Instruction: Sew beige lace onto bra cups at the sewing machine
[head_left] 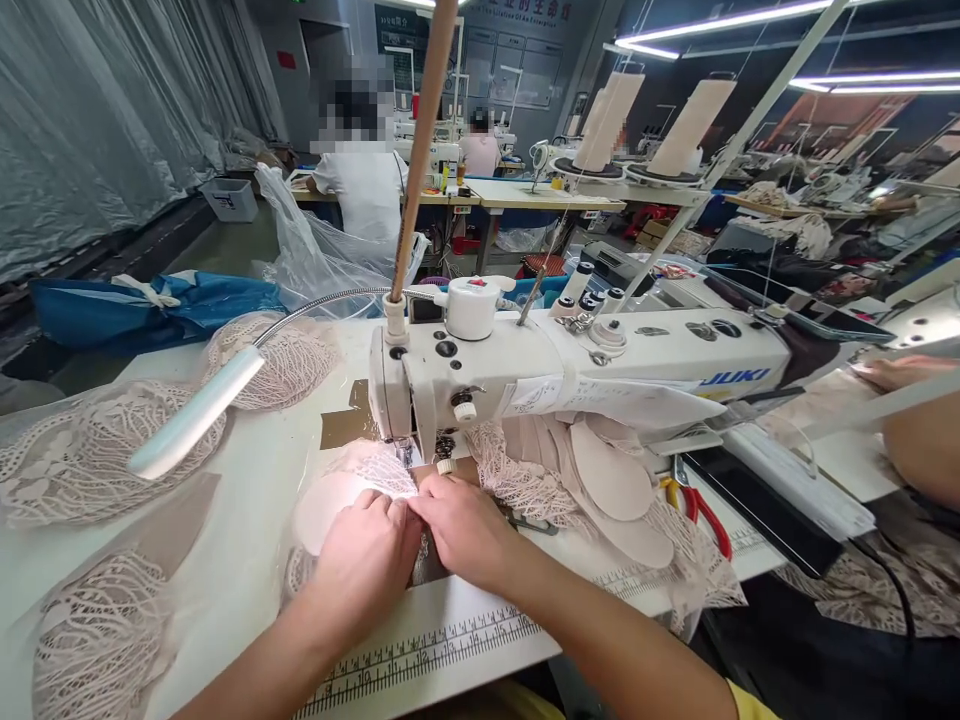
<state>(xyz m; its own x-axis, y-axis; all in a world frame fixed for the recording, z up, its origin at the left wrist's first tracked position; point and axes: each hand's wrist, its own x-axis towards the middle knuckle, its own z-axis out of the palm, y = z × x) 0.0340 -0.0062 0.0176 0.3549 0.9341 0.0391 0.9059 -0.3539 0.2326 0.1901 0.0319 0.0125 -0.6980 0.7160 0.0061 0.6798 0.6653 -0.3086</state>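
Note:
A piece of beige lace fabric (pixel 375 468), with a smooth pale rounded part at its left, lies at the needle of a white sewing machine (pixel 480 360). My left hand (pixel 369 545) presses on this fabric with its fingers bent together, pinching the edge. Beside it, my right hand (pixel 461 525) closes its fingers on the same edge, and the fingertips of both hands meet just in front of the presser foot (pixel 405 452). The fingertips partly hide the fabric's edge. A lit lamp (pixel 196 412) on a bendy neck hangs left of the needle.
Lace pieces (pixel 105 455) lie on the left of the table. Right of my hands are stacked pale oval pads (pixel 611 470), more lace (pixel 525 470) and red-handled pliers (pixel 705 515). A printed ruler (pixel 427 655) runs along the front edge. A person's arm (pixel 922 430) shows at the right.

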